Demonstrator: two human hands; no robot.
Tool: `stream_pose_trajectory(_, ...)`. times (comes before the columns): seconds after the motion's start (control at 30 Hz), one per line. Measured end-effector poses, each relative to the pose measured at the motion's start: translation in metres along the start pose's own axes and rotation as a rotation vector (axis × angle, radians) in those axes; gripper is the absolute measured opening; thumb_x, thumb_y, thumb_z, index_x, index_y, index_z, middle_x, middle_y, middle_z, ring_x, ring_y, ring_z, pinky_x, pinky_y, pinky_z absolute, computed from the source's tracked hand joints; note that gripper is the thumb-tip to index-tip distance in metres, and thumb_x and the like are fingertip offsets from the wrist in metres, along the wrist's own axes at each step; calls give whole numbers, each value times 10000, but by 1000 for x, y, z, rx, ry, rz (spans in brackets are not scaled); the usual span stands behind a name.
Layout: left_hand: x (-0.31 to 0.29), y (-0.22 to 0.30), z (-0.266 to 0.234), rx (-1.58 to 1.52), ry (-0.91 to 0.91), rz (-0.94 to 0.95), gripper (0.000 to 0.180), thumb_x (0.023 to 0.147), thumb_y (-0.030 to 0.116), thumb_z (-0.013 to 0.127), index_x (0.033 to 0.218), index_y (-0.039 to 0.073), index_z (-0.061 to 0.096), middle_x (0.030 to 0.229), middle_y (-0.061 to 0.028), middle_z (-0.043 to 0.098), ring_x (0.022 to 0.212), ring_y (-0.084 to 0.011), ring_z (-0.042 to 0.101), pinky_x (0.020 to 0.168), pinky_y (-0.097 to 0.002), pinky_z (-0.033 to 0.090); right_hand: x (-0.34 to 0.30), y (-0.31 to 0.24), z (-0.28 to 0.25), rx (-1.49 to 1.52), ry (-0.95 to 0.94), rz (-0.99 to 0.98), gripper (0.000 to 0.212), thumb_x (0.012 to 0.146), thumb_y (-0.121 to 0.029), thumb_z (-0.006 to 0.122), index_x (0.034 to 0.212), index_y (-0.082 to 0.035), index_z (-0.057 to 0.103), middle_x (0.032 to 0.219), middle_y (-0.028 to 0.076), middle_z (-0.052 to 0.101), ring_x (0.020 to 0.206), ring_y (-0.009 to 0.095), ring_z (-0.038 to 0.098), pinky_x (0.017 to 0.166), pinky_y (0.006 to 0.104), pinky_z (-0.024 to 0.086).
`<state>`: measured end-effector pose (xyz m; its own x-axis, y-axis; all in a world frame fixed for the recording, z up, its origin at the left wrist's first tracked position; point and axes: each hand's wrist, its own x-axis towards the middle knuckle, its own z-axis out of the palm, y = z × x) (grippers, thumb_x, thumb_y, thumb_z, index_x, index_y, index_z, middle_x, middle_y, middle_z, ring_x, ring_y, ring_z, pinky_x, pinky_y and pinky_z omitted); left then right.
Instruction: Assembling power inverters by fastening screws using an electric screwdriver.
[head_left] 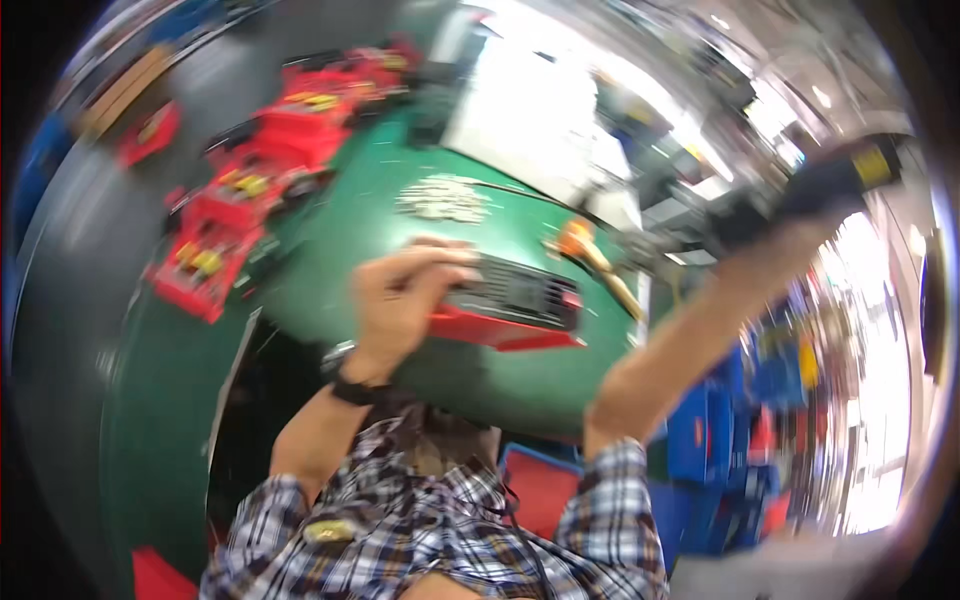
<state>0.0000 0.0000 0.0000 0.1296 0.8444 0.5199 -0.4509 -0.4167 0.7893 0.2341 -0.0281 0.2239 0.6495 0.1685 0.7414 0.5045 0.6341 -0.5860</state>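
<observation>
A red and black box sits over the near part of a green workbench, in front of the person's body. Its dark, ribbed face shows uppermost, with a red side below. It looks like a stiff plastic case, probably moderate in weight, fairly smooth, and more likely to scuff than crush. Its two short ends seem the surest places to hold, keeping fingers off the ribbed face.

The left hand is at the box's left end. Its fingers are bent and drawn together over that end, so most of the box extends to the right, beyond the fingertips. Blur hides whether they pinch it or only press on it.

The right hand is raised well apart from the box, at the far right, and appears wrapped around a dark power tool with a yellow patch; single fingers cannot be made out.

Beyond the box lies a heap of small pale pieces. To its right is an orange-headed tool with a pale handle. Red cases line the left, and blue bins stand at lower right.
</observation>
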Motion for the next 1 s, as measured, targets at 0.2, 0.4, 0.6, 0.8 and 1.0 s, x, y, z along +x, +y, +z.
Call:
stream_pose_trajectory(0.2,0,-38,3,-161,-72,127,132,962,-60,616,1037,-120,708,1033,-197,697,888,-233,712,809,-324,589,5,20,-40,148,-142,-132,586,1090,-598,348,1404,-132,514,1149,103,699,868,170,683,747,303,586)
stream_pose_trajectory(0.4,1,-35,3,-142,-66,145,122,971,-25,643,1029,-106,713,1030,-200,695,900,-233,701,798,-333,593,3,21,-47,361,-301,-74,622,1086,-611,327,1432,-116,476,1102,157,699,780,204,687,660,319,592)
stream_pose_trajectory(0.6,1,-34,0,-144,-45,131,124,967,-16,656,1035,-102,712,1014,-198,701,881,-230,693,812,-338,590,4,15,-44,710,-411,16,606,1085,-591,353,1391,-95,517,1077,136,681,761,180,667,649,307,582)
stream_pose_trajectory(0.8,2,-35,2,-138,-39,133,117,963,-25,652,1033,-92,718,1018,-194,713,879,-219,693,837,-350,583,-9,4,-33,1576,-425,554,583,1060,-555,486,1342,-53,577,1029,61,654,770,105,653,640,244,553)
stream_pose_trajectory(1.0,2,-33,5,-130,-25,117,121,962,-29,651,1039,-88,722,1012,-192,712,867,-215,696,832,-339,578,-17,-2,-13,326,-28,-18,553,1065,-527,484,1342,-57,571,1020,76,666,736,131,654,607,275,533)
